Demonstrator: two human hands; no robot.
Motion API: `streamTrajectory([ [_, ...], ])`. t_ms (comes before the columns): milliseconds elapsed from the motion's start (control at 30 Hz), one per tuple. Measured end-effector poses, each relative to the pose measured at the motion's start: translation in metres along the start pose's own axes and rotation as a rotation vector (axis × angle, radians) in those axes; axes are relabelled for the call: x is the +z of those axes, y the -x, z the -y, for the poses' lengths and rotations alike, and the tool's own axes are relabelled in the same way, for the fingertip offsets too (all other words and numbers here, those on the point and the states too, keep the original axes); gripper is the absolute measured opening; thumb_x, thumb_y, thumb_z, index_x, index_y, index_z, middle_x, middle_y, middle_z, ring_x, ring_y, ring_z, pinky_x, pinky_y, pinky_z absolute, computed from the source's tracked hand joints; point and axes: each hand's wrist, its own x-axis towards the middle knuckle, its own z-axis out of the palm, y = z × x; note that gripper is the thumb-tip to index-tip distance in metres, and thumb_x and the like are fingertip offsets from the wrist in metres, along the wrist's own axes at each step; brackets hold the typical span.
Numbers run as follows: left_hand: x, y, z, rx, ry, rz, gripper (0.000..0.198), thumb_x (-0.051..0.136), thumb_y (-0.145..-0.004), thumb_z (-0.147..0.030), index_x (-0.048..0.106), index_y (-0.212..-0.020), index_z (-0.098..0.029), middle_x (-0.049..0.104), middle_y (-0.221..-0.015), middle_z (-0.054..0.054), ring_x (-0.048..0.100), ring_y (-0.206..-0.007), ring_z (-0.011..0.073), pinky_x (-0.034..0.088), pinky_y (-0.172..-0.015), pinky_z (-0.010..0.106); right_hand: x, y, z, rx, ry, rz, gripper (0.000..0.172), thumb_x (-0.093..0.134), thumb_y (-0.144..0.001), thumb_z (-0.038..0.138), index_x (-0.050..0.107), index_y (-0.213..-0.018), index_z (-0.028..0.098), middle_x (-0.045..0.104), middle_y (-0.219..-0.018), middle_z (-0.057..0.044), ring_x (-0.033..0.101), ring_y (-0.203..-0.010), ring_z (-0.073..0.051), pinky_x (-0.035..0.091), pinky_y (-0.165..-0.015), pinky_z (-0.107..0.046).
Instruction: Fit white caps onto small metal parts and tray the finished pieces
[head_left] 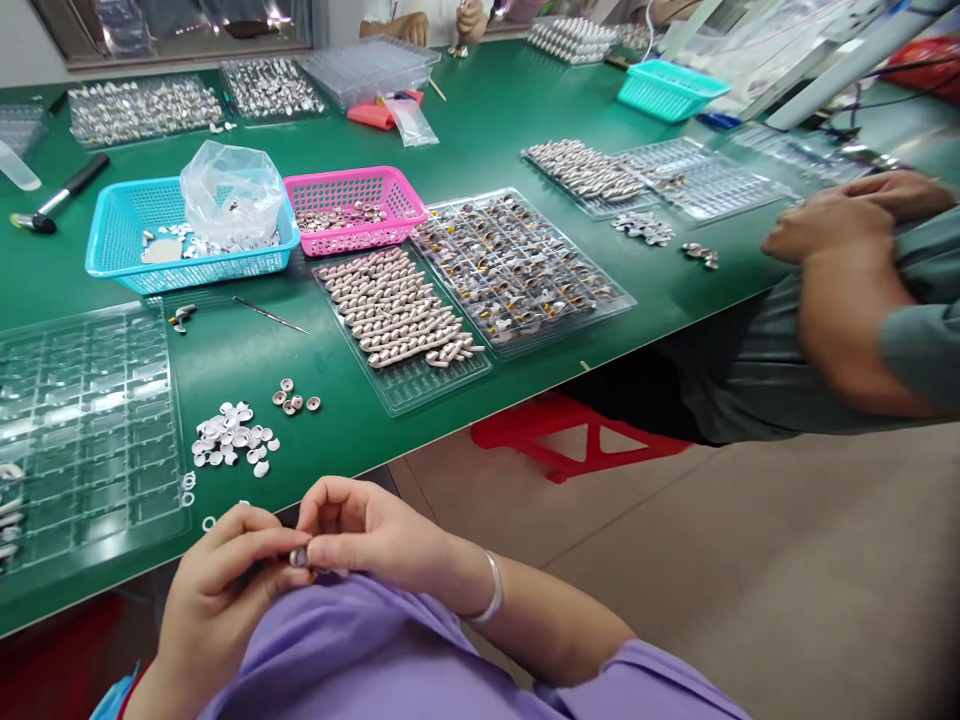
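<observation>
My left hand and my right hand meet just off the table's front edge, above my lap. Between their fingertips is a small, shiny earbud part, pinched from both sides; the fingers cover most of it. On the table beyond lie a heap of small white round caps and several pinkish cups. A few white rings rest by the clear compartment tray at the left. Tweezers and an assembled-looking earbud piece lie farther back.
Ahead stand a blue basket with a plastic bag and a pink basket. Trays of rose-coloured stems and earbud parts lie rightward. A co-worker's hands are at the right, above a red stool.
</observation>
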Motion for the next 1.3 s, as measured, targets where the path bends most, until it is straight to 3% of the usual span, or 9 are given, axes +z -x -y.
streamTrajectory([
  [100, -0.001, 0.003, 0.007, -0.152, 0.092, -0.038, 0.013, 0.072, -0.081, -0.023, 0.078, -0.092, -0.026, 0.063, -0.073, 0.001, 0.064, -0.064, 0.0131, 0.053, -0.055, 0.019, -0.003, -0.001, 0.008, 0.03, 0.025, 0.074, 0.034, 0.083, -0.072, 0.035, 0.066, -0.09, 0.013, 0.068, -0.077, 0.0, 0.061, -0.067, -0.007, 0.048, -0.067, -0.022],
  [200, -0.001, 0.004, 0.01, -0.221, 0.138, -0.068, 0.012, 0.073, -0.08, -0.025, 0.079, -0.09, -0.026, 0.062, -0.072, 0.002, 0.062, -0.062, 0.0127, 0.051, -0.052, 0.019, -0.006, -0.003, 0.006, 0.08, 0.001, 0.117, 0.038, 0.087, -0.066, 0.035, 0.067, -0.091, 0.013, 0.069, -0.077, -0.001, 0.063, -0.063, -0.008, 0.049, -0.066, -0.023],
  [300, 0.001, 0.009, 0.011, -0.304, 0.22, -0.101, 0.015, 0.074, -0.079, -0.027, 0.079, -0.093, -0.027, 0.066, -0.075, 0.002, 0.063, -0.065, 0.013, 0.052, -0.054, 0.019, -0.008, -0.004, -0.003, 0.071, -0.053, 0.103, 0.039, 0.089, -0.062, 0.032, 0.068, -0.088, 0.012, 0.072, -0.076, -0.002, 0.065, -0.062, -0.009, 0.05, -0.062, -0.021],
  [400, 0.004, 0.016, 0.014, -0.488, 0.415, -0.134, 0.028, 0.078, -0.075, -0.029, 0.077, -0.103, -0.027, 0.069, -0.078, 0.002, 0.065, -0.067, 0.0143, 0.055, -0.06, 0.022, -0.007, -0.005, -0.011, 0.033, -0.102, 0.071, 0.036, 0.09, -0.062, 0.029, 0.07, -0.086, 0.012, 0.073, -0.075, -0.003, 0.068, -0.064, -0.01, 0.052, -0.062, -0.021],
  [533, 0.011, 0.019, 0.016, -0.672, 0.647, -0.146, 0.02, 0.083, -0.07, -0.029, 0.076, -0.086, -0.02, 0.07, -0.078, 0.004, 0.063, -0.063, 0.0134, 0.053, -0.057, 0.022, -0.006, -0.006, -0.018, -0.008, -0.158, 0.021, 0.035, 0.092, -0.059, 0.026, 0.07, -0.084, 0.012, 0.073, -0.077, -0.002, 0.069, -0.067, -0.011, 0.054, -0.066, -0.022],
  [733, 0.015, 0.012, 0.009, -0.646, 0.731, -0.124, 0.018, 0.077, -0.078, -0.033, 0.07, -0.072, -0.018, 0.061, -0.068, -0.001, 0.055, -0.057, 0.0097, 0.047, -0.054, 0.02, -0.004, -0.007, -0.024, -0.02, -0.164, -0.006, 0.037, 0.093, -0.057, 0.025, 0.07, -0.084, 0.013, 0.074, -0.078, -0.002, 0.07, -0.07, -0.011, 0.056, -0.073, -0.025],
  [1033, 0.013, 0.016, 0.006, -0.609, 0.592, -0.07, 0.021, 0.067, -0.087, -0.035, 0.062, -0.073, -0.02, 0.056, -0.07, -0.003, 0.053, -0.061, 0.01, 0.046, -0.057, 0.02, -0.001, -0.005, -0.027, -0.068, -0.155, -0.006, 0.034, 0.091, -0.061, 0.025, 0.072, -0.087, 0.015, 0.074, -0.08, -0.002, 0.069, -0.07, -0.011, 0.056, -0.073, -0.026],
  [1300, 0.013, 0.011, -0.003, -0.551, 0.514, -0.076, 0.01, 0.073, -0.082, -0.03, 0.069, -0.081, -0.022, 0.058, -0.074, -0.002, 0.055, -0.062, 0.0091, 0.047, -0.058, 0.018, -0.003, -0.006, -0.032, -0.101, -0.161, -0.013, 0.033, 0.09, -0.062, 0.026, 0.071, -0.087, 0.016, 0.073, -0.077, 0.0, 0.069, -0.066, -0.011, 0.056, -0.07, -0.025],
])
